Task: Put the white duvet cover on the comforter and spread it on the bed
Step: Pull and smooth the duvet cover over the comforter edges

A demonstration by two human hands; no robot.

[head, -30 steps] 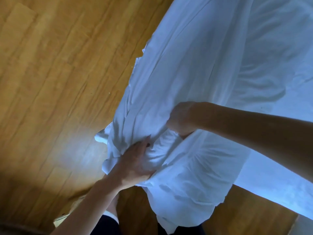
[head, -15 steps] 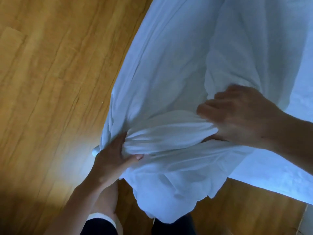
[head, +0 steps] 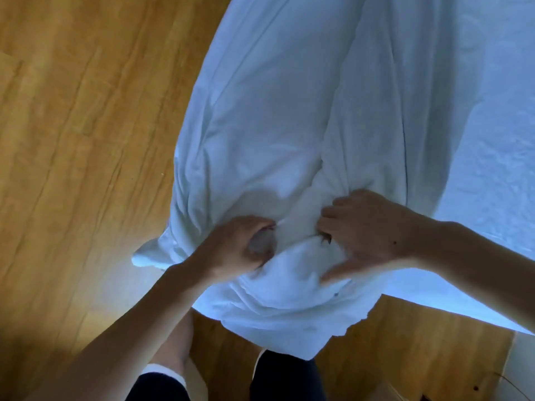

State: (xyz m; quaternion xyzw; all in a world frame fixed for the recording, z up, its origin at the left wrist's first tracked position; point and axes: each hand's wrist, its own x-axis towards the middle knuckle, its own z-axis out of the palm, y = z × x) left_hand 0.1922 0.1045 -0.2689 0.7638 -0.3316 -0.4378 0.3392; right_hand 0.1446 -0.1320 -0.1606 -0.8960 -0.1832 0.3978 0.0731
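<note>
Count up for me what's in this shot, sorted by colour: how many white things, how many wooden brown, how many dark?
White: 2, the duvet cover bunched in the left hand and right hand, and the bed sheet.
Wooden brown: 1, the floor.
Dark: 1, the trousers.
Total: 4 things, plus 2 hands.

Both forearms are bare, with no sleeve, watch or ring showing on the left hand [head: 240, 247] or the right hand [head: 364, 235]. A small dark mole marks the right wrist. Below, dark trousers [head: 286, 377] end in a white cuff [head: 166, 371], and the foot [head: 176, 345] is bare.
</note>
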